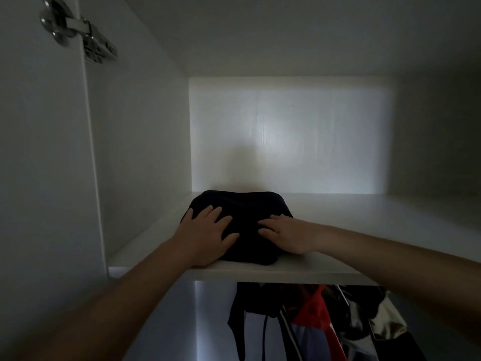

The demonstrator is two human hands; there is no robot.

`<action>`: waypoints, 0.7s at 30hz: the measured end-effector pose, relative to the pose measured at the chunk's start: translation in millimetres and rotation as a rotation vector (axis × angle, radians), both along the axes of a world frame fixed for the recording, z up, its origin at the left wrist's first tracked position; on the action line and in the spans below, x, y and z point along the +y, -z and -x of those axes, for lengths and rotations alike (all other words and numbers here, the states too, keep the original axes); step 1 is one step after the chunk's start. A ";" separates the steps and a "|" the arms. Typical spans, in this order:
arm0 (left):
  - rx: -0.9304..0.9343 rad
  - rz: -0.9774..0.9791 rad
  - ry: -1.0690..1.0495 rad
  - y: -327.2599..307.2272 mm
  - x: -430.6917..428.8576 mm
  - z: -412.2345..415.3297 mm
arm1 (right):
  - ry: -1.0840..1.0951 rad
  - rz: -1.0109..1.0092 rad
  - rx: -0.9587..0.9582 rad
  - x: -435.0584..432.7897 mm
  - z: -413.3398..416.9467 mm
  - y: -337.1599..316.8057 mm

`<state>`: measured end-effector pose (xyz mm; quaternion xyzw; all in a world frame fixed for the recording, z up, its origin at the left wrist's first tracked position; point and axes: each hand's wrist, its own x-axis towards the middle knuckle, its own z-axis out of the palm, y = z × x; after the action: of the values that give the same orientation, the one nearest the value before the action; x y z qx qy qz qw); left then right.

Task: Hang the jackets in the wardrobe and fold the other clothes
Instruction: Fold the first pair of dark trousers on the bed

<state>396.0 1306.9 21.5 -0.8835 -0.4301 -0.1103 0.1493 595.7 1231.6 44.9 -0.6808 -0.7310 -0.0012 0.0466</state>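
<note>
- Both hands lie flat with fingers spread on a folded dark garment [242, 212]; neither curls round it or pinches it.
- Left hand [205, 230] presses the garment's left near part, its heel at the shelf edge.
- Right hand [286, 234] rests on the right near part, fingers pointing left.
- Garment sits on the white wardrobe shelf [338, 230], left of centre, touching the near edge and reaching towards the far back panel [286, 134].
- Left side wall [140, 152] stands near the garment, apart from it.
- Metal door hinge [78, 29] is fixed at upper left.
- Hanging clothes [312, 321], dark, red and pale, fill the space beneath the shelf to the right.
</note>
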 end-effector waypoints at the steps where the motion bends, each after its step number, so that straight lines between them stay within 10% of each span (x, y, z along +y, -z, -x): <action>1: 0.011 0.014 -0.020 -1.0 11.2 -0.6 | -0.004 -0.013 -0.028 7.8 3.5 -1.3; 6: 0.093 0.146 -0.168 -15.4 66.7 -3.3 | -0.006 -0.167 -0.162 41.2 20.8 -5.5; 11: 0.102 -0.189 -0.149 -22.0 85.6 -2.9 | -0.109 -0.106 -0.277 83.3 27.5 -3.0; 21: 0.099 0.299 -0.218 -15.8 155.2 -7.5 | -0.056 -0.013 -0.190 186.5 29.5 -0.3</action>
<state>403.5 1462.1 37.3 -0.8483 -0.5270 0.0152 0.0486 566.2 1418.1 45.2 -0.6565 -0.7509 -0.0694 -0.0186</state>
